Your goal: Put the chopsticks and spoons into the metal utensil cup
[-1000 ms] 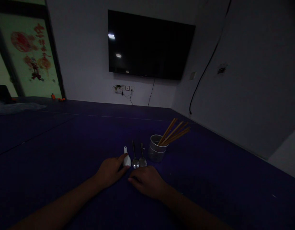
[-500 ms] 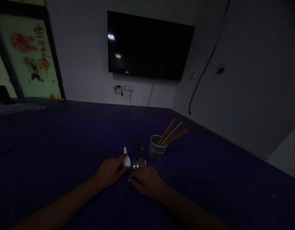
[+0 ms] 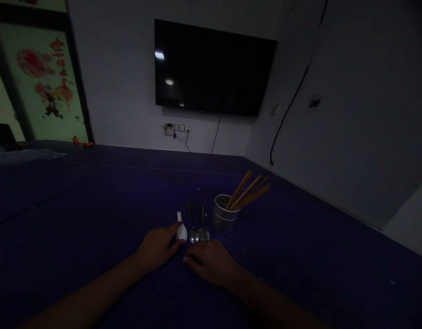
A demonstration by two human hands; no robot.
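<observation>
A white soup spoon (image 3: 181, 232) lies on the purple tabletop with its handle pointing away. My left hand (image 3: 158, 246) grips it at the bowl, a finger near the neck and the thumb at the near edge. Just right of it two metal spoons (image 3: 193, 235) lie side by side, handles also pointing away. Below their bowls rests my right hand (image 3: 211, 260), fingers loosely curled, with nothing visible in it; the fingertips are partly hidden. A metal cylindrical holder (image 3: 224, 221) stands upright to the right, with several wooden chopsticks (image 3: 248, 192) leaning out to the right.
The wide purple table (image 3: 111, 196) reaches to the walls. Clear plastic sheeting (image 3: 29, 155) and small orange objects (image 3: 76, 140) sit at the far left. A black television (image 3: 214, 68) hangs on the wall above sockets (image 3: 180, 128); a dark cable (image 3: 293, 107) runs down the right wall.
Both hands, the spoons and the chopstick holder keep their places. Only the whole view has shifted very slightly.
</observation>
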